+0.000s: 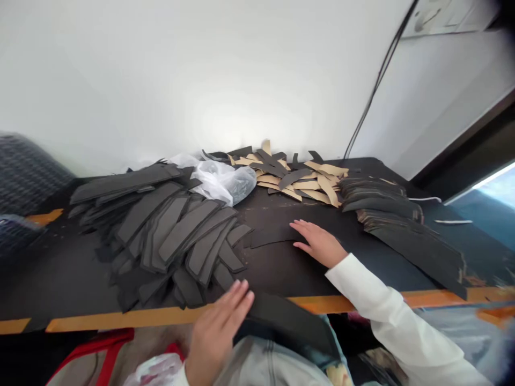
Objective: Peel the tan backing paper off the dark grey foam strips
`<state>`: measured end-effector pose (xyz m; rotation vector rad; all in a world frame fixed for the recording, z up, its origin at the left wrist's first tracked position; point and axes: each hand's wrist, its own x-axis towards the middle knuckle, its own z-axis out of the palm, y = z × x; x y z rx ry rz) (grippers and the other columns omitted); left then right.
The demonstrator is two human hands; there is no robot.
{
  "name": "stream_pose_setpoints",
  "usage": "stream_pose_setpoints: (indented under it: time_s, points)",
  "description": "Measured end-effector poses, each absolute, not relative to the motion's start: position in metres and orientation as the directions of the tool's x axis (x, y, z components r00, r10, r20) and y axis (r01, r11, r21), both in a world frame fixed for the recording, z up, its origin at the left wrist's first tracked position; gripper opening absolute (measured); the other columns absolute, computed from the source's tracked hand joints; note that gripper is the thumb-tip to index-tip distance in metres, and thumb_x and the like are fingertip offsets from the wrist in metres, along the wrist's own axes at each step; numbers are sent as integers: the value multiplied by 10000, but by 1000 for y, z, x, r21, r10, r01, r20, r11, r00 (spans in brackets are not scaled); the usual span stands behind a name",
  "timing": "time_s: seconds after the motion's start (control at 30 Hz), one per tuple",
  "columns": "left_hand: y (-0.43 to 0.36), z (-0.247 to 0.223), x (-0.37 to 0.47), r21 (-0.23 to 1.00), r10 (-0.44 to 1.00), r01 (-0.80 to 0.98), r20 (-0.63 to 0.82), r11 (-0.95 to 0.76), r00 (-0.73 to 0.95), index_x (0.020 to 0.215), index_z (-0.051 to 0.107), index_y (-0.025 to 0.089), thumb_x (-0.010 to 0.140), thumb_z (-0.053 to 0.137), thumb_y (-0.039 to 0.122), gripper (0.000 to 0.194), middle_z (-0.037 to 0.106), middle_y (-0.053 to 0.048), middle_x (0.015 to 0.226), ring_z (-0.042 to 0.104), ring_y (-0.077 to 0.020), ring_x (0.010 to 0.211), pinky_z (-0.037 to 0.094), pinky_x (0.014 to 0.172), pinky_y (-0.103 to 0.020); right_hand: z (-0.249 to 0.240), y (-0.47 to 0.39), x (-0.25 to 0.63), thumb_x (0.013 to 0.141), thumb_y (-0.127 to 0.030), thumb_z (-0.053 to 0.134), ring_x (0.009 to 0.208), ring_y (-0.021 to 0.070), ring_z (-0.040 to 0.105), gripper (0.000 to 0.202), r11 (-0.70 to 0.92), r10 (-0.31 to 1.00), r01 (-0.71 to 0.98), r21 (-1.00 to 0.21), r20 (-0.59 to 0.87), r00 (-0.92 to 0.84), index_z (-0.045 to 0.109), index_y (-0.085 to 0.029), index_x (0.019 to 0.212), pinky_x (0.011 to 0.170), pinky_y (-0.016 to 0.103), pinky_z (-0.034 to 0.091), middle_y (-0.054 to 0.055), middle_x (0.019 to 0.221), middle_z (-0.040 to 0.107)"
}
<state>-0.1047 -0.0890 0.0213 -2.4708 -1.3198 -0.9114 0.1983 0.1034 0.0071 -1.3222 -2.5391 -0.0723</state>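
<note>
My right hand [319,244], in a white sleeve, lies palm down with fingers stretched over one end of a thin dark curved strip [271,235] on the black table [277,271]. Near the front edge, my left hand [221,321] has its fingers extended against a wide dark panel [287,321] that overhangs the edge above my lap. A large heap of dark grey cut pieces [173,230] spreads to the left. Stacks of dark curved pieces [410,236] stand at the right.
At the back are a clear plastic bag [225,179] and loose tan and black strips [301,177]. Black cables [376,86] hang down the wall. Orange tape [120,320] runs along the table's front edge. Below it are a red-edged item [115,348] and a plastic bag [156,370].
</note>
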Motion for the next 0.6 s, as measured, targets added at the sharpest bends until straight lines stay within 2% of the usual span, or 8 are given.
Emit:
stream_pose_setpoints:
  time_s: [0.1, 0.13, 0.2, 0.27, 0.37, 0.47, 0.6]
  points:
    - [-69, 58, -139, 122, 677, 945, 726, -303, 123, 1443, 474, 197, 892, 381, -28, 603, 575, -90, 1409, 543, -209, 1308, 420, 1109, -331, 1, 116, 192, 913, -324, 568, 1150, 271, 652, 403, 595, 784, 801, -66, 267, -560, 610, -212, 1297, 969, 437, 554, 102, 1295, 660]
    - [-61, 68, -150, 108, 627, 977, 779, -182, 31, 1439, 483, 207, 887, 402, -21, 603, 595, -89, 1389, 552, -217, 1299, 425, 1099, -331, 0, 116, 192, 918, -326, 561, 1129, 270, 664, 389, 599, 780, 799, -62, 270, -564, 619, -216, 1287, 956, 436, 562, 96, 1287, 666]
    - [-45, 80, -170, 88, 599, 996, 797, 22, -83, 1427, 501, 182, 887, 421, 11, 572, 602, -107, 1376, 556, -248, 1293, 451, 1066, -340, 0, 115, 193, 926, -333, 553, 1120, 277, 667, 378, 603, 773, 796, -49, 284, -568, 630, -214, 1276, 956, 444, 560, 93, 1299, 658]
    - [-28, 81, -186, 78, 619, 987, 771, 142, -150, 1380, 552, 122, 899, 407, 55, 507, 605, -145, 1362, 541, -302, 1303, 476, 1036, -389, 0, 112, 195, 933, -341, 548, 1123, 279, 665, 374, 600, 767, 799, -35, 310, -562, 633, -214, 1274, 959, 442, 557, 89, 1318, 646]
    - [-9, 70, -198, 37, 726, 975, 662, 218, -187, 1286, 619, 30, 917, 362, 117, 458, 614, -214, 1326, 519, -385, 1304, 500, 990, -472, -4, 108, 198, 945, -343, 531, 1100, 263, 677, 372, 576, 774, 816, -42, 348, -529, 622, -223, 1284, 905, 414, 583, 70, 1303, 658]
    - [-2, 62, -202, -4, 801, 978, 576, 206, -166, 1260, 621, -20, 925, 354, 168, 468, 602, -265, 1316, 472, -425, 1332, 475, 1008, -523, -5, 107, 200, 947, -343, 525, 1029, 252, 705, 362, 566, 781, 820, -82, 373, -501, 627, -206, 1267, 832, 396, 606, 72, 1223, 702]
    - [-8, 75, -193, 32, 726, 981, 669, 189, -162, 1297, 587, -9, 932, 425, 214, 457, 524, -277, 1400, 390, -419, 1392, 359, 1115, -552, 7, 101, 200, 942, -372, 540, 976, 229, 713, 318, 598, 728, 793, -113, 491, -479, 675, -221, 1187, 819, 350, 597, 73, 1143, 725]
